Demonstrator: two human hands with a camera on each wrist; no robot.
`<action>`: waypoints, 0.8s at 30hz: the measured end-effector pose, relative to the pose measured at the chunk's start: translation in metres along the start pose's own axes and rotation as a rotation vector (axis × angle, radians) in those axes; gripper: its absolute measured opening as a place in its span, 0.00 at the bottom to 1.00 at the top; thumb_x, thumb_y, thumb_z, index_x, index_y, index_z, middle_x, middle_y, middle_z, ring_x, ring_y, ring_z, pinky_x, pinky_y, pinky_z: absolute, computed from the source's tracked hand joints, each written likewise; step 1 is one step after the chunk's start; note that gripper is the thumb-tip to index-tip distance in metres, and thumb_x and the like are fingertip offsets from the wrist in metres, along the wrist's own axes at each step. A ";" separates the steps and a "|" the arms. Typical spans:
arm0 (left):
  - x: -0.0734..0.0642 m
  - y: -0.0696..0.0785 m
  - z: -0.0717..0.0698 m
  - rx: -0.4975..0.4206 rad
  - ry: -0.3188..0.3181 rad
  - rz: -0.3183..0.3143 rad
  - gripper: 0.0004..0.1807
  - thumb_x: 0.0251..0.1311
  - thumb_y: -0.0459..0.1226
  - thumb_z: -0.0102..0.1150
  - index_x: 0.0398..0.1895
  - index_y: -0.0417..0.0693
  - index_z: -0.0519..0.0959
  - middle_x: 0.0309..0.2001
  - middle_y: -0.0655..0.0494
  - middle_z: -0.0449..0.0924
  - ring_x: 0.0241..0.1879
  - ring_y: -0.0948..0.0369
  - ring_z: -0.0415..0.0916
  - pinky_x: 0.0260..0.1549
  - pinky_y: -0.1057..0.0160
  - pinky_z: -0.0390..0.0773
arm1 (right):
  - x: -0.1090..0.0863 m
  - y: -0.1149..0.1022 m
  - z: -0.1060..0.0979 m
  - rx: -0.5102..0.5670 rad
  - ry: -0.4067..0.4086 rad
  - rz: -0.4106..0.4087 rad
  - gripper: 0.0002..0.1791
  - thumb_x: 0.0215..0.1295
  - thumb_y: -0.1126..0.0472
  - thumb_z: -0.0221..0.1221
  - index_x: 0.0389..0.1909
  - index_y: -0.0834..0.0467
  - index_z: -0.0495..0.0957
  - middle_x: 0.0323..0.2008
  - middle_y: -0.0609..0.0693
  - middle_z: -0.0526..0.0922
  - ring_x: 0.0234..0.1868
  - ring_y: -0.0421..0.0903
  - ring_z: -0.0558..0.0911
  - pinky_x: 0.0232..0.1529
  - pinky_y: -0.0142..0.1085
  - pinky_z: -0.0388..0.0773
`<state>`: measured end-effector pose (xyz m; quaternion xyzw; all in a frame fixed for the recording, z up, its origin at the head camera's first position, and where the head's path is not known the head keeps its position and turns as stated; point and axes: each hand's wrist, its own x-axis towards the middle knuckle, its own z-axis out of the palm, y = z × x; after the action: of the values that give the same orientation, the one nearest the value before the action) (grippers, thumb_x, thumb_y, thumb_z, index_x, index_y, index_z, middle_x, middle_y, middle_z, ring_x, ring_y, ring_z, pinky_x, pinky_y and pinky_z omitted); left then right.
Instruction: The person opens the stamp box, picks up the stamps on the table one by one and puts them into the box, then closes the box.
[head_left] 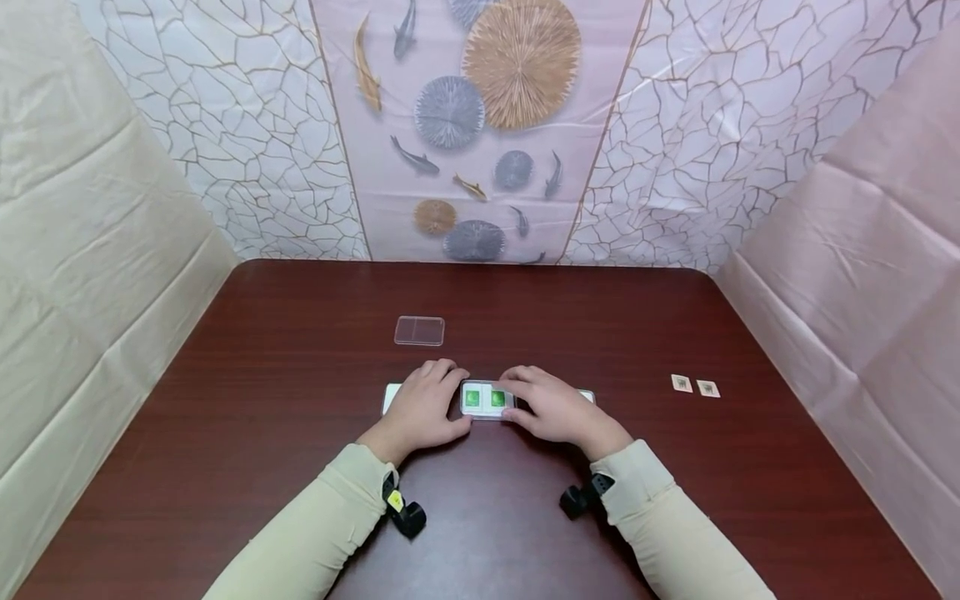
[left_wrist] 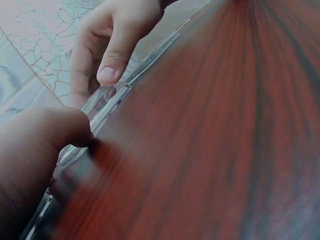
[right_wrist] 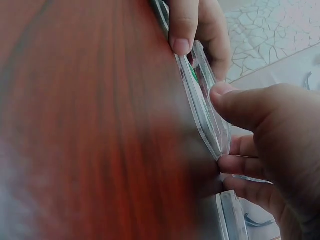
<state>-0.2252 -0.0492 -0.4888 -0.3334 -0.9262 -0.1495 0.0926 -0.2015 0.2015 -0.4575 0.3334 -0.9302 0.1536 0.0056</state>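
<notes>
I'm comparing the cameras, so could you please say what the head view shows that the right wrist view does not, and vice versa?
Only the head view: a flat transparent piece lying apart and two small printed squares off to the right.

Only the right wrist view: an edge-on gap between the middle case and its clear cover.

Both: the left hand and right hand at the case, the reddish tabletop and the patterned wall covering.

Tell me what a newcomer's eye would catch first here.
Probably the two bright green squares in the clear case between the left hand and right hand. Next would come the large gold disc high on the backdrop, then two small cards on the table's right side.
</notes>
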 end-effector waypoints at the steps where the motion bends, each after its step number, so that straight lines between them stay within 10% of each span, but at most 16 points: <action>1: 0.000 0.000 0.000 0.003 0.003 0.003 0.35 0.50 0.55 0.63 0.59 0.47 0.77 0.55 0.51 0.75 0.54 0.53 0.71 0.57 0.52 0.72 | -0.001 0.000 0.000 -0.004 0.005 -0.004 0.26 0.70 0.52 0.62 0.66 0.56 0.76 0.60 0.54 0.76 0.58 0.50 0.76 0.58 0.47 0.75; 24: 0.000 -0.001 -0.005 0.005 0.012 0.050 0.30 0.52 0.55 0.64 0.55 0.47 0.81 0.52 0.51 0.76 0.51 0.52 0.72 0.54 0.52 0.74 | 0.002 -0.001 0.002 -0.060 0.029 0.008 0.25 0.62 0.48 0.69 0.58 0.52 0.82 0.55 0.50 0.80 0.56 0.49 0.79 0.54 0.45 0.78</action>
<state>-0.2256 -0.0513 -0.4845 -0.3552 -0.9175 -0.1469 0.1024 -0.2019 0.1987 -0.4590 0.3272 -0.9354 0.1305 0.0287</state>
